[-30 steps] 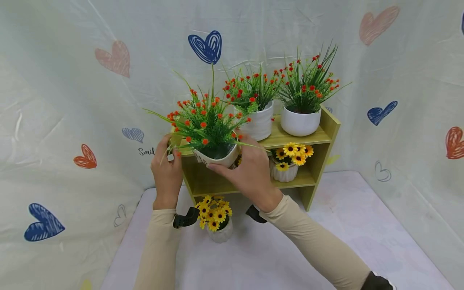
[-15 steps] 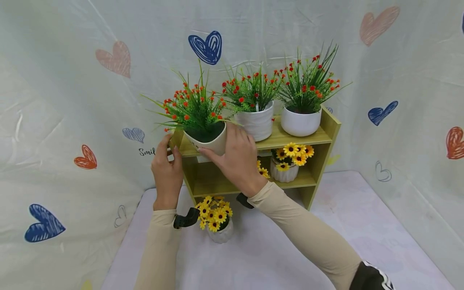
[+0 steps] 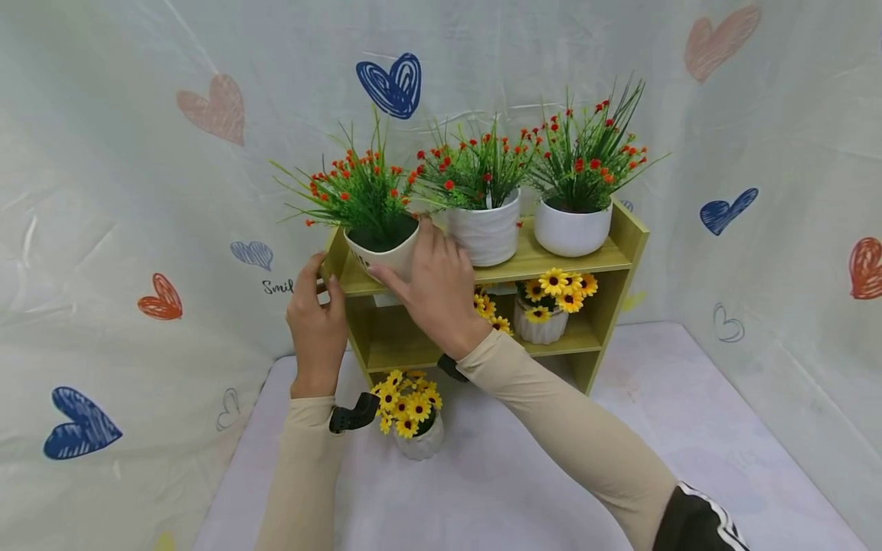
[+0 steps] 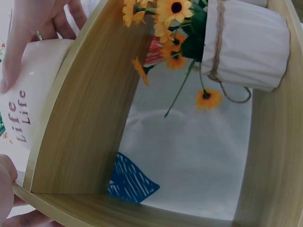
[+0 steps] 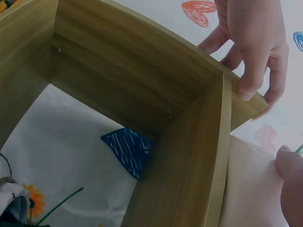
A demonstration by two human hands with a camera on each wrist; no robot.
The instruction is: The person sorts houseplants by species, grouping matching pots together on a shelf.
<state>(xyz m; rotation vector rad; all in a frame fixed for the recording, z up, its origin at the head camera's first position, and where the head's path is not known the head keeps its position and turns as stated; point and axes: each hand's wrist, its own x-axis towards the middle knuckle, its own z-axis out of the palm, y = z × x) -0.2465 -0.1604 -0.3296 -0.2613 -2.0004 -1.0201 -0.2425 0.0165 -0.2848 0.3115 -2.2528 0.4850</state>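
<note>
My right hand [image 3: 441,291] holds a cream flowerpot [image 3: 386,256] with red flowers and grass [image 3: 365,195], thumb in front and fingers on its right side. The pot stands at the left end of the wooden shelf's [image 3: 527,264] top board. Dark "Life" lettering marks the flowerpot [image 4: 35,90] in the left wrist view. My left hand [image 3: 317,329] grips the upper end of the shelf's left side panel. In the right wrist view, the left hand [image 5: 258,42] has its thumb and fingers on opposite faces of that panel.
Along the top board stand a ribbed white pot [image 3: 485,236] and a smooth white pot [image 3: 572,232], both with red flowers. Sunflower pots sit on the middle board, one white pot [image 3: 540,327] plainly visible. Another sunflower pot [image 3: 420,440] stands on the table before the shelf.
The right hand has moved the cream flowerpot back and left from in front of the shelf onto its top board, and the pot has turned more upright. The left hand has stayed put.
</note>
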